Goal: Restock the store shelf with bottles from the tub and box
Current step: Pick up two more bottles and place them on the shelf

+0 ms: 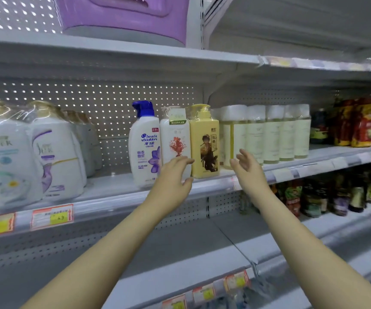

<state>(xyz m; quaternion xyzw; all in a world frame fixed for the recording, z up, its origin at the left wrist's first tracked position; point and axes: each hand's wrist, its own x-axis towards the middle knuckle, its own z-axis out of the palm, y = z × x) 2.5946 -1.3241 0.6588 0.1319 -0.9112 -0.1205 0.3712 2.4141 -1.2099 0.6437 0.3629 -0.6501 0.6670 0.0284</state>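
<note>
Your 2 forearms reach up; left hand (173,175) and right hand (246,162) are spread wide, holding nothing, flanking the yellow bottle (204,141) standing on the shelf (117,186). 3 bottles placed there; gaps remain, and no tub or box shows.

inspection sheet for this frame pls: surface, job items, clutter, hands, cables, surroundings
Surface: middle shelf, grey, part stocked; bare gap left of centre.
Job's things: blue-capped white bottle, white floral bottle and yellow bottle upright side by side; tub and box not in view.
Clutter: wrapped white bottle packs at left; pale bottle row at right.
Hands: left hand and right hand both open, empty, flanking the yellow bottle.
Cables: nothing seen.
Surroundings: purple bin above; price tags; dark bottles lower right.
</note>
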